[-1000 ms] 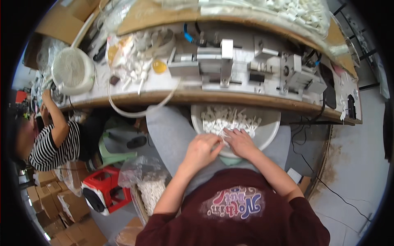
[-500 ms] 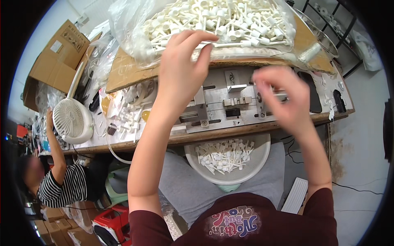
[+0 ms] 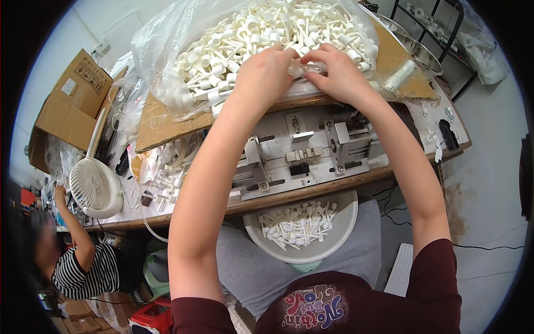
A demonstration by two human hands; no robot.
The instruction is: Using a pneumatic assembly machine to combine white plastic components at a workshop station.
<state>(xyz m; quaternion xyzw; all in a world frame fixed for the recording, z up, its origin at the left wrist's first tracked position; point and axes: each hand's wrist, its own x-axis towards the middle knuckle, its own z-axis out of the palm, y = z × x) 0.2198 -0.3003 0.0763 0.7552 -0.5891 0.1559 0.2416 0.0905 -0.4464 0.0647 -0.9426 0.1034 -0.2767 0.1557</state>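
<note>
A heap of small white plastic scoops [image 3: 245, 33], each a little cup on a thin handle, lies in a clear plastic bag [image 3: 161, 42] on a cardboard sheet. At the heap's near edge, my left hand [image 3: 263, 77] and my right hand [image 3: 340, 77] face each other with fingers curled in. Both are closed on the bag's gathered near rim, and crumpled film shows between them. Whether a scoop is also in the fingers is hidden. Below my forearms stands a metal fixture [image 3: 305, 138] with sliding blocks and a notched centre piece.
A white basket [image 3: 350, 225] with more scoops rests on my lap under the table edge. At left stand a white fan [image 3: 95, 188] and an open carton [image 3: 69, 106]. Loose white parts [image 3: 167, 186] lie beside the fixture. A person in a striped shirt [image 3: 94, 270] works at far left.
Both hands have moved to the bag's near rim and come close together. My right hand has left the space over the fixture's right side. The view has shifted slightly.
</note>
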